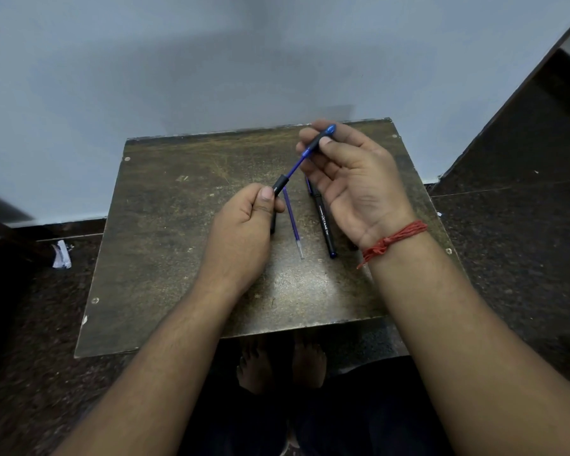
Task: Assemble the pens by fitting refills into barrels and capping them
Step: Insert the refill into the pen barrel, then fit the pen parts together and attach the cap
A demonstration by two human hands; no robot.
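Note:
My left hand point(244, 222) grips a black pen barrel point(279, 185) with its open end pointing up and right. My right hand point(346, 172) pinches the black and blue grip section point(320, 139) of a blue refill point(295, 166), whose lower end sits in the mouth of the barrel. On the small worn table point(178, 241) between my hands lie a loose blue refill point(292, 218) and a whole black pen point(324, 225) with white lettering. Another dark pen part point(309, 185) lies partly hidden behind my right hand.
The table stands against a pale wall on a dark stone floor. A crumpled white scrap of paper point(61, 255) lies on the floor to the left. A dark step or ledge point(524, 126) rises at the right. Bare feet point(280, 363) show below the table's near edge.

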